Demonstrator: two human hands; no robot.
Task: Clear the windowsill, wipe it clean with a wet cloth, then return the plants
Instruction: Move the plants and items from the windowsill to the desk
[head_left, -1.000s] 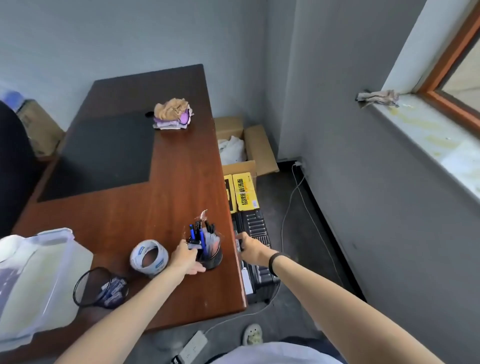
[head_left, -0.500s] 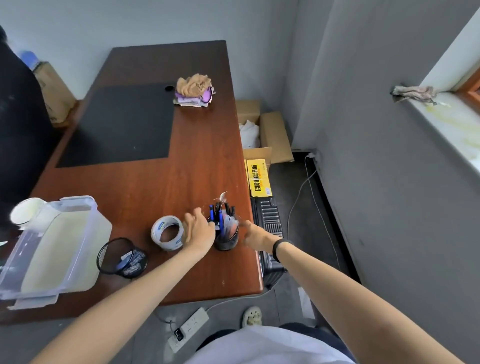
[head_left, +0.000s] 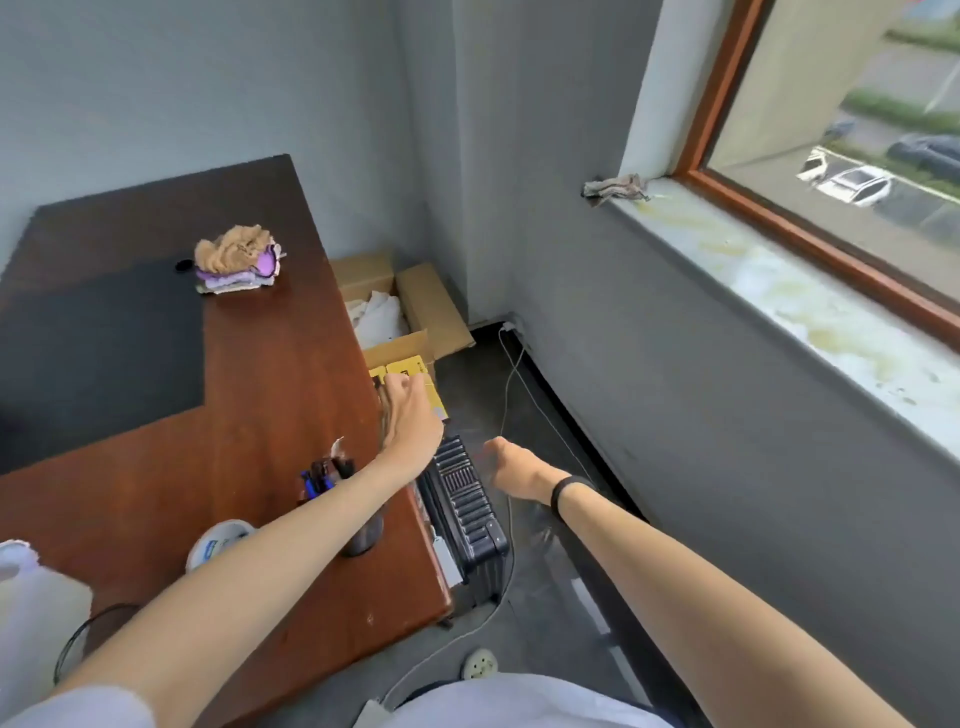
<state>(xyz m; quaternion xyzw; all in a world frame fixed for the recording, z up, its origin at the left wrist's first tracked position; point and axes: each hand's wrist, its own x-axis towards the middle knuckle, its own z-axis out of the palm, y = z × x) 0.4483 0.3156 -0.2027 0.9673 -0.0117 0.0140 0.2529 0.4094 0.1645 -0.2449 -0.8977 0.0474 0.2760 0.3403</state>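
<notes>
place: looking like a small office | brown wooden worktop (head_left: 249, 415) is carrying a pen pot (head_left: 332, 473) and a tape roll (head_left: 221, 538) | cardboard boxes (head_left: 431, 306) are sitting on the floor beside it | window (head_left: 831, 130) is overlooking parked cars (head_left: 854, 184)

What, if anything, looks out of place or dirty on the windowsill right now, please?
The windowsill is blotched with yellowish stains along most of its pale surface, so it looks unwiped. A crumpled rag lies at its far end, partly overhanging the front edge.
</notes>
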